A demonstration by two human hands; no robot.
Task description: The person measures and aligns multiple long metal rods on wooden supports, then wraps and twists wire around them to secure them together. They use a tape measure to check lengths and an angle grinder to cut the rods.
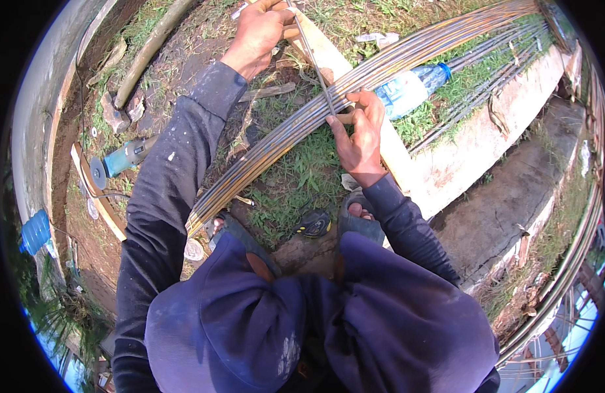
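Observation:
A thin steel rod (312, 54) slants across a long bundle of rusty steel rods (276, 144). My left hand (258, 36) is closed round the rod's far part, near the top edge of the view; its fingertips are partly cut off. At the near end of the rod, my right hand (360, 141) pinches it between thumb and fingers, right over the bundle. Under the bundle lies a pale wooden board (329, 56). Just right of my right hand, a clear plastic bottle with a blue cap (407, 90) rests against the rods.
An angle grinder (122, 157) lies on the left beside a curved wooden strip (96, 190). Between my sandalled feet sits a tape measure (313, 224). A wide plank (492, 124) and a concrete slab (506, 196) run along the right. A blue bottle (35, 232) is at far left.

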